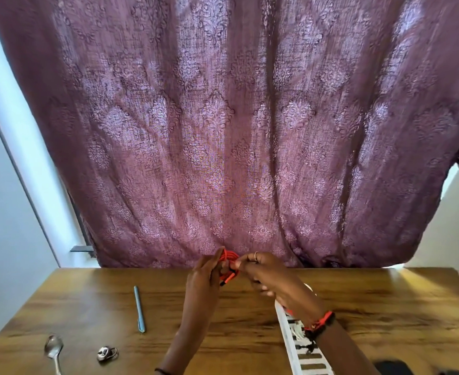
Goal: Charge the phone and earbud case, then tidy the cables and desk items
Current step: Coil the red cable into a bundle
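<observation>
1. The left grip [204, 269] and the right grip [261, 270] both grasped a coil of red cable [229, 259], the right pinching one strand. The coil was held above the surface [385, 307].
2. Judged step: tidying, winding the cable.
3. The cable's dark end hung below the coil. The next move calls for tucking it in and setting the coil down.
4. A white slotted strip [301, 347] lay under the right wrist.
5. A blue pen [139, 309] lay left of the left grip, with a spoon [53, 350] further out.
6. Phone and earbud case: not identifiable.
</observation>
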